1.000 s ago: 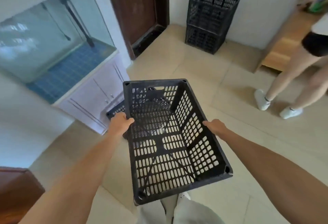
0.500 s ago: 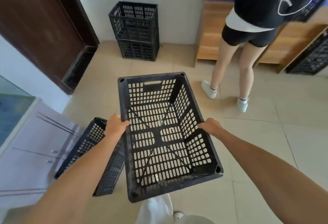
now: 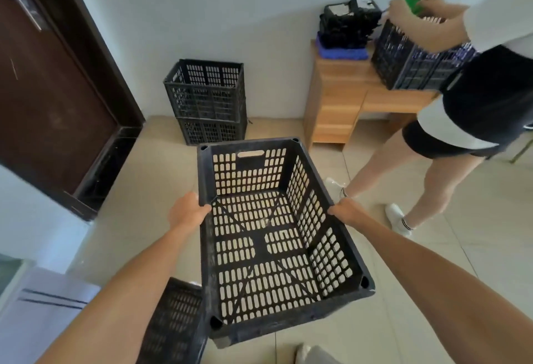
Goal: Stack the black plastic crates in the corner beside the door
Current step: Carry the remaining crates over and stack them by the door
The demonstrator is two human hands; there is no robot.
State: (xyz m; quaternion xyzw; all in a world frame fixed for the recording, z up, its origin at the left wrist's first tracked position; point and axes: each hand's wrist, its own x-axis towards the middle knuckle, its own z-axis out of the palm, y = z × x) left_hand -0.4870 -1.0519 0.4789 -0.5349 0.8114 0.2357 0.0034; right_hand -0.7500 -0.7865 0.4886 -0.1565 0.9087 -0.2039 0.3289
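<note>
I carry an empty black plastic crate point(image 3: 268, 251) in front of me, open side up and level. My left hand point(image 3: 187, 211) grips its left rim and my right hand point(image 3: 347, 211) grips its right rim. Ahead, a stack of two black crates point(image 3: 209, 101) stands against the white wall in the corner, right of the dark brown door point(image 3: 49, 98). Another black crate point(image 3: 173, 323) sits on the floor at my lower left, partly hidden by my left arm.
A person point(image 3: 461, 121) stands at the right by a wooden cabinet point(image 3: 340, 101), handling a dark crate point(image 3: 415, 61) on top of it. A white cupboard point(image 3: 37, 306) is at the lower left. Beige tiled floor point(image 3: 155, 167) lies between me and the corner stack.
My view has swung right and moved nearer the corner; the stacked crates now appear larger and more central. The held crate stays in both hands. The floor crate has slid toward the lower left.
</note>
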